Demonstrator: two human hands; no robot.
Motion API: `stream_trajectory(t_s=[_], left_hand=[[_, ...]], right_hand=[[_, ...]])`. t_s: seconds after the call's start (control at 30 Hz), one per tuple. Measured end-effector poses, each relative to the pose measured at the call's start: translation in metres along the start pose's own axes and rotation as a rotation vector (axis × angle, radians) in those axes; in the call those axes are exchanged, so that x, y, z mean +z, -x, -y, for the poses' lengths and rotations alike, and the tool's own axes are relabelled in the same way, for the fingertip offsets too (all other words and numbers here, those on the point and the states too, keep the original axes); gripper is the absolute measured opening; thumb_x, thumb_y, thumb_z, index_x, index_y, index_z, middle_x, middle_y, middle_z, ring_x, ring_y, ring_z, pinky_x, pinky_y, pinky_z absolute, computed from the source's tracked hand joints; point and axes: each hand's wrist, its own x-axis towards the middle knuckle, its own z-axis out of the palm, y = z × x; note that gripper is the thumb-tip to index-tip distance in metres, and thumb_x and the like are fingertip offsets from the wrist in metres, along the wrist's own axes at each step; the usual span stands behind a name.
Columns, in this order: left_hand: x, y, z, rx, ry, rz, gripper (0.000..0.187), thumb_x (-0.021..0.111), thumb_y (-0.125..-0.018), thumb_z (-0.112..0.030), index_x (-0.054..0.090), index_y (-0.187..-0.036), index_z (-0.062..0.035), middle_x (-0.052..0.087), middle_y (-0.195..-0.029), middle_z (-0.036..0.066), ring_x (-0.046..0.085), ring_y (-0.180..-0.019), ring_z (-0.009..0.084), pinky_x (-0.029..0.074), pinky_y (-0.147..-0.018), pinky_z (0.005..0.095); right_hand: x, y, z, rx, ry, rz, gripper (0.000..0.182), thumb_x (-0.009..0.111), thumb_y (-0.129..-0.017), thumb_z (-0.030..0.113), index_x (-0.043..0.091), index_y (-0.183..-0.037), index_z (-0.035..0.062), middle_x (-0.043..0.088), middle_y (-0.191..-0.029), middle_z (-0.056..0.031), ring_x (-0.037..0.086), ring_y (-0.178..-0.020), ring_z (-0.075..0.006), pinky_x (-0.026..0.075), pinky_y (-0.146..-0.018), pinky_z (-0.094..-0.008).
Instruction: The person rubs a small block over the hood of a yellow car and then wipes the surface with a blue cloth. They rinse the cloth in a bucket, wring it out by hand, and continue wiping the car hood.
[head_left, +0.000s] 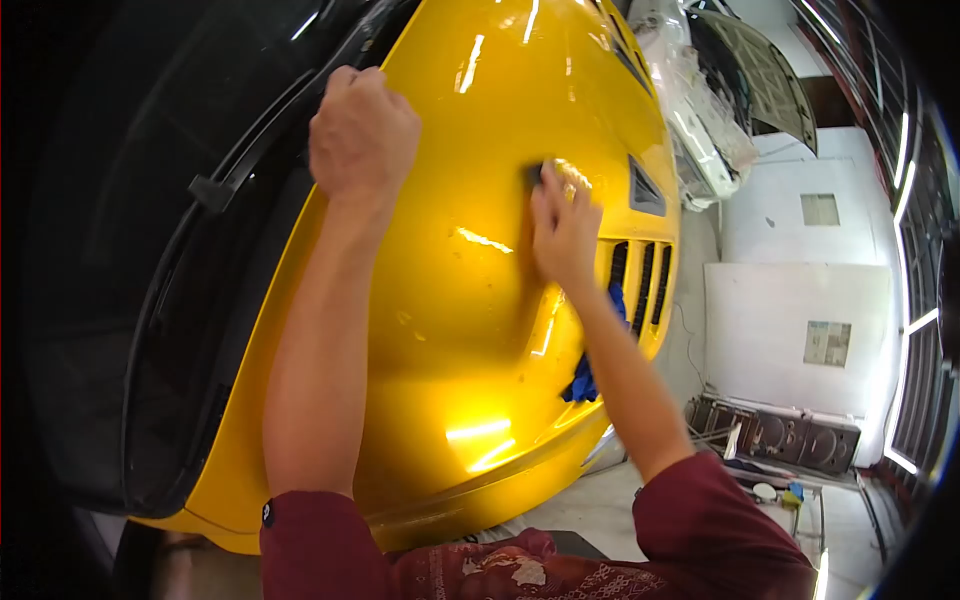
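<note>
A glossy yellow car hood [450, 290] spreads out below me in the head view. My left hand [365, 135] is a closed fist by the hood's edge, next to the windshield; nothing shows in it, though its underside is hidden. Farther right, my right hand [567, 220] lies on the hood with its fingers bent around a small dark pad [535, 176]. That pad is partly covered by the fingers and slightly blurred, so its exact kind cannot be told. A blue cloth [582, 380] lies on the hood near my right forearm, partly hidden by it.
At left are the dark windshield [110, 200] and a wiper arm [212, 190]. Black vent slots [635, 280] and a triangular dark inset [646, 190] mark the hood's right side. Beyond stands another car partly wrapped in plastic [700, 120], near white wall panels [800, 320].
</note>
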Motion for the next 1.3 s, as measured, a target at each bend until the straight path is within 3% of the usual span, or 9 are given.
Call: stream_trajectory(t_s=[0.13, 0.3, 0.37, 0.57, 0.73, 1.03, 1.17, 1.23, 1.3], left_hand=[[0.0, -0.001, 0.001, 0.028, 0.014, -0.013, 0.022, 0.059, -0.097, -0.015, 0.074, -0.107, -0.002, 0.07, -0.11, 0.015, 0.072, -0.094, 0.038, 0.06, -0.084, 0.0429], [-0.001, 0.0, -0.001, 0.022, 0.028, -0.021, 0.023, 0.058, -0.098, -0.014, 0.074, -0.107, -0.0005, 0.071, -0.109, 0.015, 0.07, -0.096, 0.0367, 0.058, -0.087, 0.0425], [-0.001, -0.001, -0.003, 0.06, 0.02, -0.031, 0.022, 0.058, -0.098, -0.013, 0.074, -0.107, -0.0003, 0.071, -0.109, 0.015, 0.07, -0.096, 0.0366, 0.057, -0.087, 0.0422], [-0.003, -0.002, -0.005, 0.045, 0.05, -0.019, 0.019, 0.059, -0.097, -0.011, 0.074, -0.103, -0.0004, 0.07, -0.107, 0.013, 0.071, -0.092, 0.0353, 0.059, -0.081, 0.0419], [0.003, -0.001, 0.002, 0.133, 0.041, -0.067, 0.014, 0.062, -0.094, -0.007, 0.072, -0.098, 0.0007, 0.069, -0.099, 0.015, 0.07, -0.089, 0.0361, 0.057, -0.078, 0.042], [-0.017, 0.029, -0.01, 0.391, 0.216, -0.162, 0.016, 0.062, -0.096, -0.005, 0.069, -0.108, 0.0026, 0.07, -0.104, 0.016, 0.066, -0.098, 0.0334, 0.054, -0.088, 0.0417], [-0.067, 0.16, -0.069, -0.203, 0.867, 0.594, 0.042, 0.064, -0.103, -0.013, 0.052, -0.142, -0.0055, 0.069, -0.108, 0.009, 0.064, -0.091, 0.0142, 0.054, -0.076, 0.0304], [-0.086, 0.211, -0.08, -0.4, 0.959, 0.747, 0.051, 0.063, -0.103, -0.011, 0.043, -0.149, -0.0111, 0.068, -0.112, 0.01, 0.067, -0.091, 0.0135, 0.055, -0.072, 0.0265], [-0.092, 0.237, -0.08, -0.412, 1.074, 0.612, 0.049, 0.059, -0.105, -0.012, 0.041, -0.15, -0.014, 0.066, -0.117, 0.01, 0.067, -0.095, 0.0161, 0.056, -0.076, 0.0283]], right_hand=[[-0.052, 0.083, 0.022, 0.092, 0.103, 0.094, 0.046, 0.064, -0.097, 0.023, 0.061, -0.14, 0.0074, 0.059, -0.123, -0.024, 0.056, -0.108, -0.0418, 0.045, -0.091, -0.0492], [0.012, -0.042, -0.111, 0.228, 0.251, 0.024, 0.041, 0.053, -0.102, 0.033, 0.064, -0.135, 0.0102, 0.061, -0.12, -0.0217, 0.059, -0.101, -0.0446, 0.05, -0.088, -0.0531], [0.005, -0.057, -0.08, 0.37, 0.29, 0.129, 0.04, 0.054, -0.102, 0.032, 0.065, -0.133, 0.01, 0.062, -0.118, -0.0213, 0.059, -0.1, -0.0447, 0.052, -0.084, -0.0529], [-0.041, 0.048, 0.012, 0.215, 0.161, -0.011, 0.039, 0.062, -0.097, 0.027, 0.063, -0.133, 0.0113, 0.061, -0.11, -0.0196, 0.059, -0.091, -0.0433, 0.053, -0.075, -0.0528], [0.028, -0.073, -0.087, 0.233, 0.255, -0.017, 0.04, 0.059, -0.098, 0.032, 0.062, -0.133, 0.0113, 0.062, -0.107, -0.0191, 0.058, -0.086, -0.0396, 0.052, -0.075, -0.0495], [-0.087, 0.074, 0.092, 0.424, -0.44, -0.007, 0.045, 0.07, -0.092, 0.027, 0.062, -0.133, 0.0109, 0.061, -0.122, -0.0144, 0.057, -0.102, -0.0369, 0.049, -0.087, -0.0469], [-0.14, 0.093, 0.105, 0.445, -0.508, -0.155, 0.051, 0.073, -0.09, 0.026, 0.058, -0.135, 0.0085, 0.06, -0.13, -0.0139, 0.056, -0.108, -0.0367, 0.045, -0.095, -0.0467], [-0.159, 0.101, 0.104, 0.347, -0.563, -0.148, 0.058, 0.074, -0.088, 0.027, 0.054, -0.138, 0.0067, 0.059, -0.132, -0.0138, 0.054, -0.11, -0.0368, 0.043, -0.099, -0.0474], [-0.187, 0.111, 0.094, 0.273, -0.695, -0.056, 0.066, 0.075, -0.086, 0.026, 0.048, -0.142, 0.0065, 0.058, -0.133, -0.015, 0.054, -0.115, -0.0383, 0.041, -0.104, -0.0481]])
